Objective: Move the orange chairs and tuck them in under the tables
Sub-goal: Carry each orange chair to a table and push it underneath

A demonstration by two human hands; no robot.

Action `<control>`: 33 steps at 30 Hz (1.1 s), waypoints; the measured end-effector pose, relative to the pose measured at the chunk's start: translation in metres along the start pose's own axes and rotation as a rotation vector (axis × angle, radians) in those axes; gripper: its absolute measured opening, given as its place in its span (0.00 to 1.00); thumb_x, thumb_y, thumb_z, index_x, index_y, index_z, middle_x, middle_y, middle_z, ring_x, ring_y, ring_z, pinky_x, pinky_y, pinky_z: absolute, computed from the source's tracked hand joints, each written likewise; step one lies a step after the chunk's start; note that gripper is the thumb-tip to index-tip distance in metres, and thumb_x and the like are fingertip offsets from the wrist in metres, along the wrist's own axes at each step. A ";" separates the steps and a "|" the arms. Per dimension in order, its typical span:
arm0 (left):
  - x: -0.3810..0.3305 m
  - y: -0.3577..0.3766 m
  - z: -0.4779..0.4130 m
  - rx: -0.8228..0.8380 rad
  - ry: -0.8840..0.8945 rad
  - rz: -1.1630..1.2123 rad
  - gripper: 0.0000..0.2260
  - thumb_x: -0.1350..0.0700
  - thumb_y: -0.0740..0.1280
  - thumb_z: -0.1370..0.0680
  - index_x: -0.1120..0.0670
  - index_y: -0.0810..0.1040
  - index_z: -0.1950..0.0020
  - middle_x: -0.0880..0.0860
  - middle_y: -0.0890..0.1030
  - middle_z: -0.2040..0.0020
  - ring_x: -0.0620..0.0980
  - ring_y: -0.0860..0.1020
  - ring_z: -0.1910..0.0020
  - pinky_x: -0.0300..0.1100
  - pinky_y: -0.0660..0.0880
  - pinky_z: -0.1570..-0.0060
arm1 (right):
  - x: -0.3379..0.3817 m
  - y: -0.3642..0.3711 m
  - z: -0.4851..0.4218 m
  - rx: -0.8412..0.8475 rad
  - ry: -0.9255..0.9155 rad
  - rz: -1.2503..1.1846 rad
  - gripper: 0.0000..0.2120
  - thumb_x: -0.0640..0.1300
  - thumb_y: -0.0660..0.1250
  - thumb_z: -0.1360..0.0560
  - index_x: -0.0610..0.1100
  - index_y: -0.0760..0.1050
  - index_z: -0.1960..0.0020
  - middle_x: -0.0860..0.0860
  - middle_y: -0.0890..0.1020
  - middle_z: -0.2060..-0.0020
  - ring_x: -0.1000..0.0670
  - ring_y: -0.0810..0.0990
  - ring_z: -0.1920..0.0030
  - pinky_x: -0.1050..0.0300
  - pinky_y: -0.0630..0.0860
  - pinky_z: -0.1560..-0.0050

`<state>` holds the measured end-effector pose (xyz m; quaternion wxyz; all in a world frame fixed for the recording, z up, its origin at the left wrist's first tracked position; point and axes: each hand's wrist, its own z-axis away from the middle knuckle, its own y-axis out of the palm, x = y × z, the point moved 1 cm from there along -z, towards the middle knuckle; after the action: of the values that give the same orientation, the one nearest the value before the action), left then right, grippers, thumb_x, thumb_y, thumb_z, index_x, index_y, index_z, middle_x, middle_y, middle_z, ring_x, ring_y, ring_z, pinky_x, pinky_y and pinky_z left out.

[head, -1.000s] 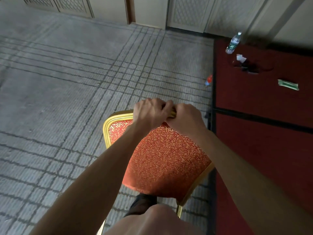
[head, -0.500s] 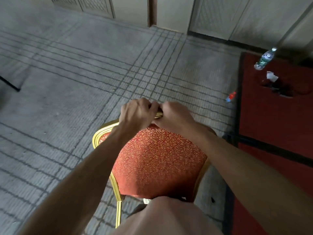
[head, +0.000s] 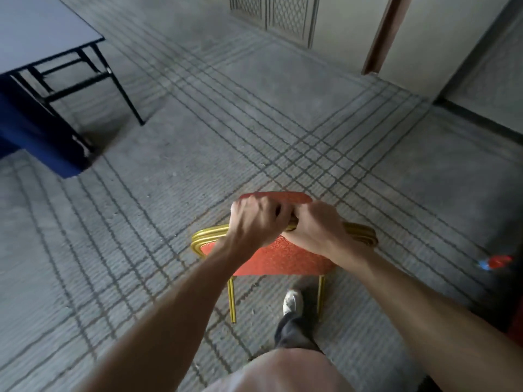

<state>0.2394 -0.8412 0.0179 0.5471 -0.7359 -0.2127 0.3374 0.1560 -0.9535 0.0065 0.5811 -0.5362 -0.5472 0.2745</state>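
Orange chair (head: 278,257), gold frame; grey carpet (head: 254,131), dark grid lines; table (head: 36,26) pale blue-grey, black legs.

The orange chair (head: 277,258) is seen from behind and above: patterned orange-red upholstery in a gold metal frame, its backrest facing the camera, the front of its seat showing beyond the top rail, and two slim gold rear legs reaching down to the lined grey carpet. The left hand (head: 254,219) and right hand (head: 317,230) grip the top rail side by side. A grey-topped desk (head: 42,26) on black folding legs stands well apart, at upper left.
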 end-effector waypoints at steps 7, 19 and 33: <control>-0.017 0.014 -0.130 0.011 -0.144 0.065 0.25 0.42 0.56 0.19 0.56 0.75 0.68 0.55 0.76 0.72 0.56 0.76 0.70 0.44 0.67 0.68 | -0.071 -0.010 -0.119 -0.072 -0.041 0.054 0.10 0.53 0.70 0.30 0.47 0.79 0.64 0.48 0.79 0.74 0.44 0.79 0.74 0.60 0.65 0.74; 0.028 0.021 -0.269 0.006 -0.076 0.174 0.22 0.41 0.54 0.17 0.50 0.68 0.68 0.47 0.71 0.74 0.46 0.72 0.71 0.44 0.64 0.65 | -0.103 -0.011 -0.271 -0.121 -0.081 0.025 0.13 0.53 0.69 0.27 0.46 0.80 0.64 0.48 0.80 0.76 0.45 0.79 0.75 0.60 0.66 0.75; 0.094 0.068 -0.520 0.027 -0.108 0.101 0.22 0.40 0.49 0.21 0.54 0.73 0.60 0.55 0.81 0.60 0.57 0.79 0.59 0.46 0.63 0.66 | -0.164 0.019 -0.521 0.039 -0.004 0.029 0.16 0.57 0.67 0.27 0.44 0.81 0.58 0.46 0.84 0.65 0.42 0.83 0.62 0.58 0.65 0.68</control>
<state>0.6794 -1.1425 0.0190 0.5269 -0.7190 -0.2001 0.4066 0.6051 -1.2653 0.0232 0.5863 -0.5320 -0.5351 0.2948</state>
